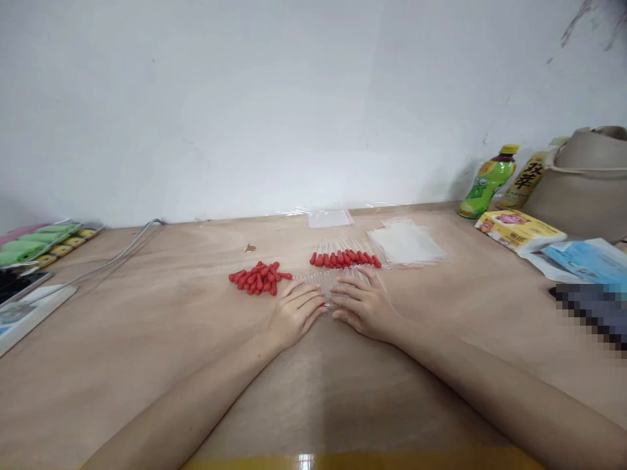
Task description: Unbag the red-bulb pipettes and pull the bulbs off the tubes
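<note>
Both hands rest over a group of clear, thin tubes (317,281) in the middle of the table. My left hand (296,313) lies on their left part, fingers extended. From the right, my right hand (365,303) covers the other part with its fingers spread. A small bit of red shows by my left fingertips. Beyond the hands, red rubber bulbs (345,258) form a row, with clear tubes reaching back from them. A loose pile of red bulbs (258,278) sits to the left, close to my left hand.
Clear plastic bags (406,243) lie at the back right, another bag (329,218) by the wall. Farther right are a green bottle (490,183), a yellow tissue pack (522,228), a beige bag (578,189) and a phone (595,310). A cable (122,251) and green packets (36,243) are left.
</note>
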{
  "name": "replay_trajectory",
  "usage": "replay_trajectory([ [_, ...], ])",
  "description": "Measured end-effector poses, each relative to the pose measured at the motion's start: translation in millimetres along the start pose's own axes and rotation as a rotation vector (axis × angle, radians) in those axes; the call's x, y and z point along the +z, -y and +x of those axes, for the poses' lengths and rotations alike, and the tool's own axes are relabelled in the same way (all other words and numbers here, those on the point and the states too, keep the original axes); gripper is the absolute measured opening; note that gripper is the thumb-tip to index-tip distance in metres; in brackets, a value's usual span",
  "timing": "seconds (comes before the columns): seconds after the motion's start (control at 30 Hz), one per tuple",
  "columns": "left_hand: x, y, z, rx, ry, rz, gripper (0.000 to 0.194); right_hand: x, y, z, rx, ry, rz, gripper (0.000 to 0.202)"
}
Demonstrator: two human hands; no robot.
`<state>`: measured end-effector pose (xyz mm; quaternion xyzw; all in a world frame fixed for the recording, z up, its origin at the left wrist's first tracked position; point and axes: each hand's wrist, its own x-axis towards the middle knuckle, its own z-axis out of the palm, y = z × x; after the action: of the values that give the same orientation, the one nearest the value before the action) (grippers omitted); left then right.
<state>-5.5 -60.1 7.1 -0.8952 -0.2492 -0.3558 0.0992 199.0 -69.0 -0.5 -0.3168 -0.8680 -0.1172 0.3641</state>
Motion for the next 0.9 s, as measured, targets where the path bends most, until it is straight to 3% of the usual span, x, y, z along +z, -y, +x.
replay_trajectory([
  [0.37,-5.6,-2.1,0.6,0.093,0.095,0.005,0.016,2.0,3.6,-1.5,-0.135,-0.052,0.133,0.016],
  [0.9,-9.9,-2.9,-3.9,0.102,0.176,-0.072,0.013,-8.2,5.3,-8.2,-0.260,-0.106,0.074,0.017],
])
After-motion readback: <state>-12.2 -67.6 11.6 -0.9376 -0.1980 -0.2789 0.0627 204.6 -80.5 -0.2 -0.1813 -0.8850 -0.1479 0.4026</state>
